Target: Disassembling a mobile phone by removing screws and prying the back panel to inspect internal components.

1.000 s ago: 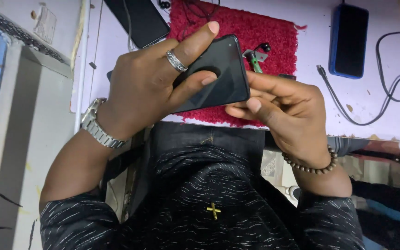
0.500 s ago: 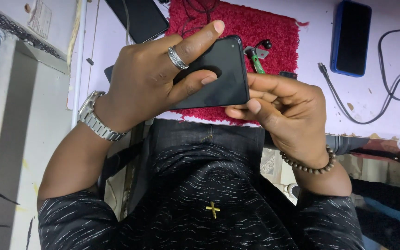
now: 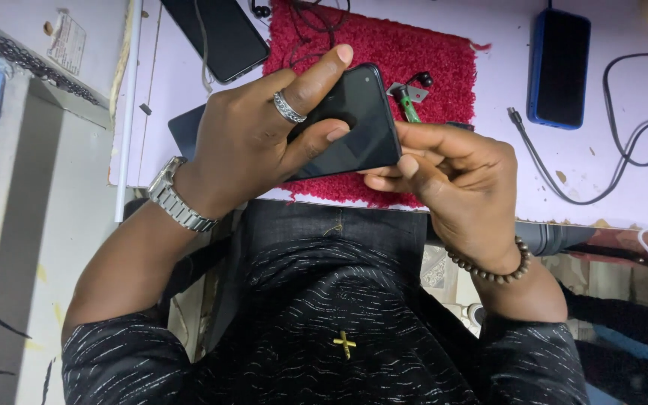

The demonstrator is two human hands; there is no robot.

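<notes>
Left hand [image 3: 264, 139] and right hand [image 3: 451, 176] both grip black phone [image 3: 358, 124]; back apparently still on, nothing removed.

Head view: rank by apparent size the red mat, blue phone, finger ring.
1. red mat, largest though partly covered
2. blue phone
3. finger ring on the left hand, smallest despite being nearer the camera

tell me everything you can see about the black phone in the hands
The black phone is a slim, glossy dark slab with rounded corners, held tilted above the red mat at the desk edge. The left hand wraps over it, ringed finger and thumb across its face; the right hand pinches its lower right corner. No damage shows.
</notes>
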